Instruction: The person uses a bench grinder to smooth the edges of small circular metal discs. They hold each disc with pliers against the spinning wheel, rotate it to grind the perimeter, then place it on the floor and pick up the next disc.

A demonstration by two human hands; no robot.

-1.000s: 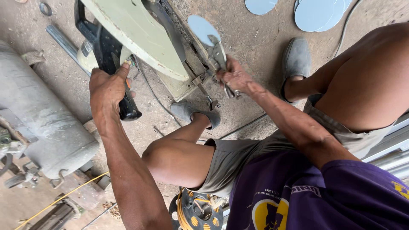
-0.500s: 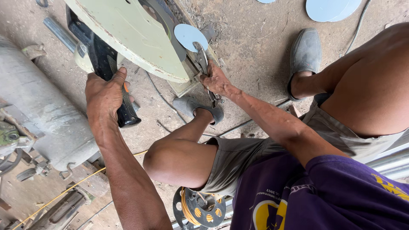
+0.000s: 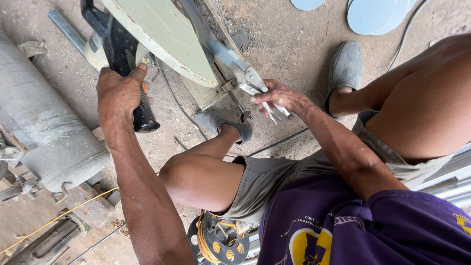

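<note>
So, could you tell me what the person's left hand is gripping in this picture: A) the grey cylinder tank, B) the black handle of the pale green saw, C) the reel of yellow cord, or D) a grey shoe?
B: the left hand is wrapped around the black handle of the pale green saw, while the right hand holds locking pliers.

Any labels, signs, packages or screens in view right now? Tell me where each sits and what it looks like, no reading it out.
No packages, signs or screens.
Shirt print: on the purple shirt, bottom centre of the view; a round yellow emblem with a curved line of small pale lettering above it.
Second print: at the shirt's right edge; a yellow fragment, mostly cut off.
The pale green saw guard, near the left hand, shows no label.
</note>
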